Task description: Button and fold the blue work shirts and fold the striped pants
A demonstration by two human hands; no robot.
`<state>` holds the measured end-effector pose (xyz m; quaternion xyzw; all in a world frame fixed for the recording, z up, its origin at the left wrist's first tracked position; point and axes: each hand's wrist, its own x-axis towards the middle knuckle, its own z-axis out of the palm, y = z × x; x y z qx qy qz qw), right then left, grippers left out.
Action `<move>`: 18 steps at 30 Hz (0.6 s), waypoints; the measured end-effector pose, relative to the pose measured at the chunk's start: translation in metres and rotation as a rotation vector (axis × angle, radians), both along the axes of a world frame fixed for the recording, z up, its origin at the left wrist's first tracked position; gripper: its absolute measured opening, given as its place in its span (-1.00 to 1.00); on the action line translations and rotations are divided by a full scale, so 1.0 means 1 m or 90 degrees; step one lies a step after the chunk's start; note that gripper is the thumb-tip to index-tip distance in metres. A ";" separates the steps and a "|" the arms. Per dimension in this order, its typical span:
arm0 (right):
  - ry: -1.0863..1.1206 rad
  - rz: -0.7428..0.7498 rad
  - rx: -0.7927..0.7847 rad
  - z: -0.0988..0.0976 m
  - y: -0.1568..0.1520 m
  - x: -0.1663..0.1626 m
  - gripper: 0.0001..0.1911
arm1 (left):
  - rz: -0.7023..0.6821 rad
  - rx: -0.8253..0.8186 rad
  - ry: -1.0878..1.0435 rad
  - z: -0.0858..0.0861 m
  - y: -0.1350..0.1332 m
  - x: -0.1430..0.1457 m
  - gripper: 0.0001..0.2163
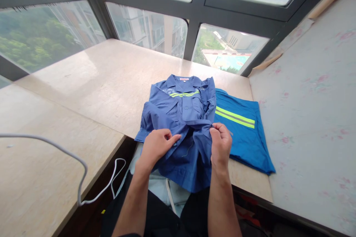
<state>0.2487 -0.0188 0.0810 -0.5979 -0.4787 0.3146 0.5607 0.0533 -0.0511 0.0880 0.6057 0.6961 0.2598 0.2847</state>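
A blue work jacket [186, 108] with a collar and yellow-green chest stripes lies front up on the ledge. Its lower part hangs over the front edge toward my lap. My left hand [160, 142] is on the lower left front, fingers curled into the cloth and thumb stretched along it. The hem side at the right is pinched between the thumb and fingers of my right hand [221, 140], which lifts a fold. Between my hands the front gapes, and a loose thread [188, 149] shows on the cloth.
Folded brighter blue work trousers [239, 137] with a yellow-green band lie right of the jacket, by the patterned wall [311, 118]. A white cable [80, 177] loops over the ledge [55, 114] at the left. Framed windows [147, 29] stand behind.
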 end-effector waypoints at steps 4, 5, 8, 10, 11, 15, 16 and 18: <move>-0.009 0.064 -0.035 -0.003 0.002 0.004 -0.90 | -0.025 -0.040 0.135 -0.003 -0.003 0.009 -0.80; -0.013 0.094 -0.035 -0.002 0.002 0.004 -0.90 | -0.022 -0.007 0.133 -0.004 -0.002 0.015 -0.80; -0.035 0.220 -0.036 0.004 -0.002 0.002 -0.86 | 0.014 0.121 0.107 -0.012 0.004 0.034 -0.75; -0.080 0.340 -0.050 0.008 -0.005 0.000 -0.81 | 0.025 0.167 0.094 -0.022 0.010 0.043 -0.75; -0.114 0.399 -0.054 0.010 -0.007 -0.001 -0.80 | 0.019 0.175 0.086 -0.028 0.013 0.045 -0.76; -0.249 0.506 -0.067 0.011 -0.010 -0.004 -0.77 | 0.013 0.196 -0.001 -0.051 0.021 0.048 -0.76; -0.267 0.486 -0.078 0.010 -0.010 -0.003 -0.75 | 0.019 0.213 -0.028 -0.054 0.022 0.048 -0.77; -0.280 0.396 -0.096 0.008 -0.009 -0.002 -0.72 | 0.018 0.249 -0.071 -0.056 0.023 0.046 -0.79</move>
